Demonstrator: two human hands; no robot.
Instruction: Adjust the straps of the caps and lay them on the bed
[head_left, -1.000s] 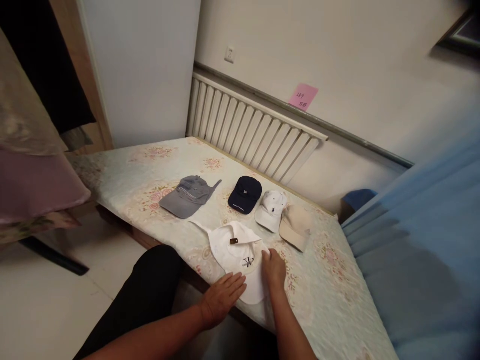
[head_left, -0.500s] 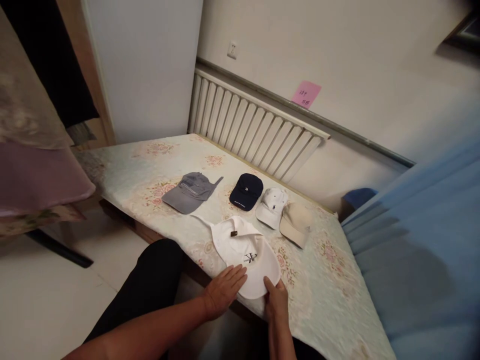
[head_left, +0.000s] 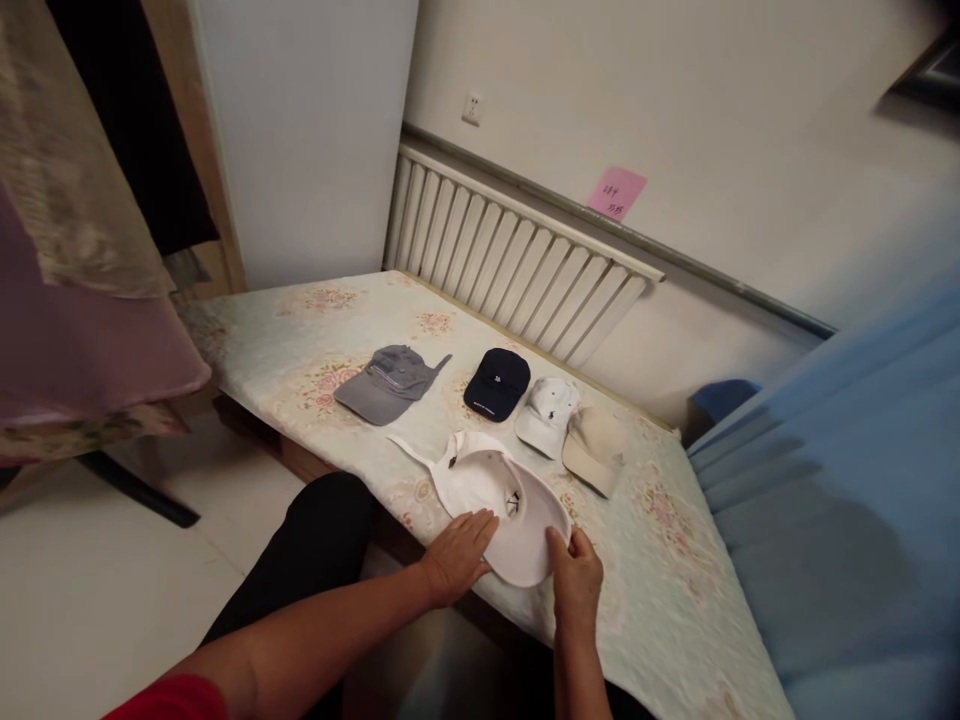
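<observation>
An upturned white cap (head_left: 480, 478) is tilted near the bed's front edge, its hollow inside and the underside of its brim in view. A dark logo shows within it and its loose back strap points left. My right hand (head_left: 576, 580) pinches the brim's right edge between thumb and fingers. My left hand (head_left: 459, 556) lies against the near side of the cap, fingers stretched out flat. Beyond it lie a grey cap (head_left: 394, 385), a navy cap (head_left: 496, 385), a small white cap (head_left: 547, 415) and a beige cap (head_left: 595, 452).
The bed (head_left: 667, 570) has a floral cover. A radiator (head_left: 517, 250) runs along the wall behind it. To the right hangs a blue curtain (head_left: 840, 520); clothes (head_left: 90, 290) hang at the left. My knee (head_left: 330, 510) is against the near edge.
Both hands have shifted slightly right with the white cap. Its brim has tilted, showing more of the inside, and the strap buckle has moved to the left. The other caps lie as before.
</observation>
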